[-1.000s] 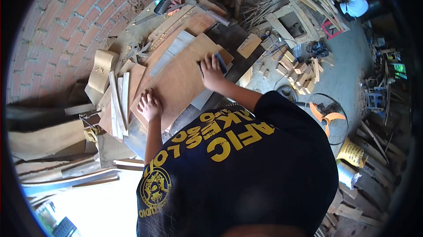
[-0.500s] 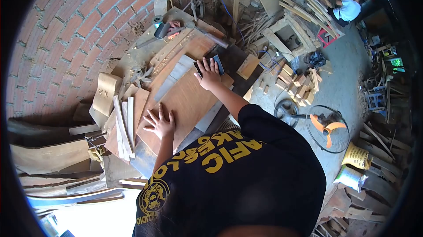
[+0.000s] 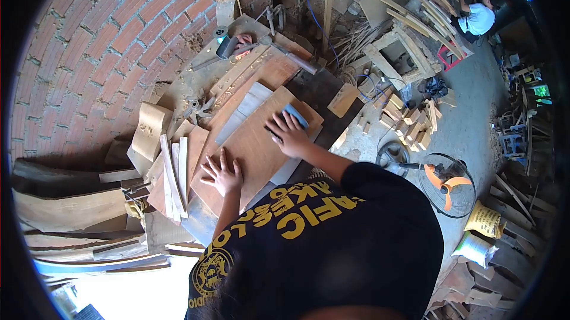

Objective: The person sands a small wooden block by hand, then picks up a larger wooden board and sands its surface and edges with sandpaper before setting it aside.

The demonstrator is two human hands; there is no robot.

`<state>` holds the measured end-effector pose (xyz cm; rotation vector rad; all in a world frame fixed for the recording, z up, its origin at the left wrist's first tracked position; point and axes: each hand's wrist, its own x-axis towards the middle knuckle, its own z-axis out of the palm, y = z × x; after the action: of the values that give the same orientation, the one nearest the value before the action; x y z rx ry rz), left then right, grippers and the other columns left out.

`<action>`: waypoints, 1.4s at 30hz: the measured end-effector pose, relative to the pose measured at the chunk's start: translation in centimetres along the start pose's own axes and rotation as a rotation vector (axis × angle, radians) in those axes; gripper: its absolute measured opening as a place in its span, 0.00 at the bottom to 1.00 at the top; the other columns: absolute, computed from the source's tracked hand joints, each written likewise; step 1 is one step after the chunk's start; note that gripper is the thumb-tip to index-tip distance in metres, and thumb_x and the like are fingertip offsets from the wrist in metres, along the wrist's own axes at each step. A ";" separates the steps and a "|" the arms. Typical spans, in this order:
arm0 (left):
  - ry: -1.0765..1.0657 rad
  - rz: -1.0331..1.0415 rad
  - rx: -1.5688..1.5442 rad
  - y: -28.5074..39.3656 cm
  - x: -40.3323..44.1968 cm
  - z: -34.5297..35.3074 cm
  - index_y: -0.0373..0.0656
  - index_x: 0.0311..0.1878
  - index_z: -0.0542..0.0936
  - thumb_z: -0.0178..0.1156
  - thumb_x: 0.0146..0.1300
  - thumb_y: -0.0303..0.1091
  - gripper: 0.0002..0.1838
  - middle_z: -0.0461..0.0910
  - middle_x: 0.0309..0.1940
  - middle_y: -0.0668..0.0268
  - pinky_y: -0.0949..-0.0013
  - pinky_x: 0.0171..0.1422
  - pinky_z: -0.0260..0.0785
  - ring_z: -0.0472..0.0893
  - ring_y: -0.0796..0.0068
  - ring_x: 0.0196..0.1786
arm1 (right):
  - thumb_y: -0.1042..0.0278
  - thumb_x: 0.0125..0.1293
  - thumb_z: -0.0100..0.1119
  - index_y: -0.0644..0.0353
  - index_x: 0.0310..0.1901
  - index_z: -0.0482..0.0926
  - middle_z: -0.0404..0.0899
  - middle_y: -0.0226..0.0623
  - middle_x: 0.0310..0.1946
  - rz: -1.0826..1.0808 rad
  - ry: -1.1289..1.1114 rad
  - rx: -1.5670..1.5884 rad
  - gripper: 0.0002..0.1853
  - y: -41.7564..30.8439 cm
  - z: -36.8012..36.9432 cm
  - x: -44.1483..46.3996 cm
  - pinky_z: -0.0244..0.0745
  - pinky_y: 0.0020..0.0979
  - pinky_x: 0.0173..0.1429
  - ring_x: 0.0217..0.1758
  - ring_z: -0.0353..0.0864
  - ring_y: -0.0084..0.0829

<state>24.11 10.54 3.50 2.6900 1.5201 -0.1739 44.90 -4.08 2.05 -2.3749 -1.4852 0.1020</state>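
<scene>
A flat brown wooden board (image 3: 256,152) lies at a slant on the workbench in front of me. My left hand (image 3: 223,175) rests open on its near left part, fingers spread. Toward the board's far right end, my right hand (image 3: 290,137) is closed over a sheet of sandpaper (image 3: 295,114), blue and dark, pressed against the wood. Whether a block sits inside the sandpaper is hidden by the fingers. Beside the board lies a pale grey strip (image 3: 244,112), partly under it.
Narrow wood strips (image 3: 173,171) and a curved wooden piece (image 3: 152,130) lie left of the board. Clamps and tools crowd the bench toward the brick wall (image 3: 107,52). A fan (image 3: 446,185) stands at right near stacked wood blocks (image 3: 415,124). Another person (image 3: 477,19) is far right.
My right hand has slid the sandpaper back along the board, nearer to me. The left hand stays spread on the wood. The whole view has shifted slightly.
</scene>
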 end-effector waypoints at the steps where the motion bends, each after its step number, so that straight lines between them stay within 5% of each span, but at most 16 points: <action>1: 0.001 -0.003 -0.010 0.1 0.0 -0.2 0.73 0.70 0.52 0.40 0.62 0.62 0.32 0.41 0.73 0.56 0.25 0.64 0.24 0.34 0.46 0.74 | 0.52 0.67 0.45 0.44 0.68 0.57 0.50 0.40 0.71 0.030 0.029 -0.010 0.28 0.6 0.2 2.1 0.36 0.49 0.74 0.74 0.44 0.51; 7: 0.020 -0.006 -0.003 0.0 0.0 0.0 0.73 0.70 0.53 0.40 0.62 0.61 0.32 0.43 0.73 0.56 0.26 0.65 0.23 0.36 0.48 0.74 | 0.50 0.68 0.40 0.47 0.69 0.54 0.47 0.41 0.72 0.226 0.011 -0.004 0.30 0.9 1.4 8.0 0.32 0.48 0.74 0.75 0.38 0.50; 13: 0.014 -0.025 -0.025 0.1 0.0 0.1 0.74 0.70 0.53 0.41 0.62 0.61 0.32 0.42 0.73 0.58 0.26 0.65 0.23 0.35 0.49 0.75 | 0.51 0.67 0.46 0.48 0.70 0.53 0.44 0.43 0.72 -0.059 -0.115 0.040 0.32 -3.3 0.2 -3.2 0.31 0.49 0.74 0.75 0.39 0.51; 18: 0.036 -0.021 -0.017 -0.1 0.2 0.6 0.74 0.70 0.54 0.42 0.61 0.61 0.32 0.43 0.73 0.58 0.26 0.65 0.23 0.35 0.49 0.75 | 0.52 0.66 0.47 0.45 0.69 0.55 0.47 0.41 0.72 -0.133 -0.111 0.060 0.31 -2.4 0.4 -3.2 0.32 0.48 0.74 0.75 0.41 0.50; 26: 0.039 -0.019 -0.044 0.0 0.0 0.2 0.73 0.70 0.55 0.42 0.61 0.60 0.31 0.43 0.73 0.58 0.26 0.65 0.23 0.36 0.49 0.75 | 0.52 0.67 0.44 0.49 0.68 0.56 0.51 0.43 0.70 0.151 0.091 -0.016 0.30 -1.2 2.2 5.6 0.32 0.46 0.75 0.74 0.43 0.49; 36: 0.051 -0.025 -0.037 0.1 0.0 0.1 0.73 0.69 0.56 0.42 0.62 0.60 0.31 0.44 0.73 0.59 0.27 0.66 0.24 0.37 0.50 0.75 | 0.49 0.66 0.46 0.45 0.68 0.58 0.51 0.39 0.71 -0.254 -0.114 0.065 0.30 -0.6 -1.0 -5.7 0.34 0.46 0.75 0.74 0.45 0.47; 42: 0.064 -0.021 -0.027 0.0 0.0 0.2 0.73 0.69 0.57 0.42 0.62 0.59 0.30 0.45 0.73 0.59 0.27 0.66 0.24 0.37 0.50 0.75 | 0.49 0.69 0.41 0.44 0.69 0.53 0.47 0.38 0.72 0.096 -0.044 -0.036 0.29 2.5 -0.4 4.5 0.34 0.43 0.75 0.75 0.41 0.45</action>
<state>24.11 10.55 3.28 2.6845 1.5565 -0.0687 49.12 -1.21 2.14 -2.4880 -1.4038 0.1530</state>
